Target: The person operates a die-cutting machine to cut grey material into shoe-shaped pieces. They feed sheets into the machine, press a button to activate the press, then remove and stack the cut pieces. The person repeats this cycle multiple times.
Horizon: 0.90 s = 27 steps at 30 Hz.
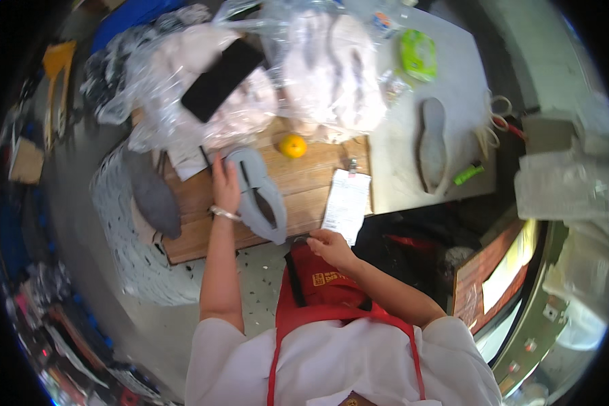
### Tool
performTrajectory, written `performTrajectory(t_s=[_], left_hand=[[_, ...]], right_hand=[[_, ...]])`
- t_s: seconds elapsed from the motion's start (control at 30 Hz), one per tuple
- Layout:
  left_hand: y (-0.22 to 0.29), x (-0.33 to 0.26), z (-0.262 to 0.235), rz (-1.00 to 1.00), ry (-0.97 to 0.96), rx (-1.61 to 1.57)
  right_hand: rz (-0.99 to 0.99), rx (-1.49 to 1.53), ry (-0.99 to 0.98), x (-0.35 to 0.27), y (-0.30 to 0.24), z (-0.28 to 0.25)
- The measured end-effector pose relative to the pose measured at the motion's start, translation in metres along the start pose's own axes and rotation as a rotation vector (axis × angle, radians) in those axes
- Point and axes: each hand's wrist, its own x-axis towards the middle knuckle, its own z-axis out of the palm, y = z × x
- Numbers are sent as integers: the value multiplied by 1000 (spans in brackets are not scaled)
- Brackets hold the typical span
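The left hand lies flat with fingers spread on a grey shoe upper on the wooden table. The right hand, loosely curled and holding nothing, rests at the table's near edge just below a white paper slip. An orange sits beyond, near bagged pale pieces.

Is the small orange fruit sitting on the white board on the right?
No, the orange fruit rests on the wooden board, left of the white board that carries a grey insole.
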Motion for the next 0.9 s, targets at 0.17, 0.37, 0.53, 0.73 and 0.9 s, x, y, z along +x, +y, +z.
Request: performTrajectory(t_s=[0.17, 0.37, 0.53, 0.73, 0.9], left_hand=[[41, -29, -11, 246, 133, 146], [114, -61, 56, 314, -56, 95], [196, -101, 135, 679, -377, -33], [297, -209, 207, 888, -642, -150], [338, -319, 270, 855, -823, -289]], right_hand=[[80, 202, 73, -59, 24, -44], [-65, 178, 303, -110, 27, -82], [-313, 6, 554, -176, 31, -112], [-522, 212, 855, -269, 69, -156], [-692, 307, 1205, -338, 133, -210]])
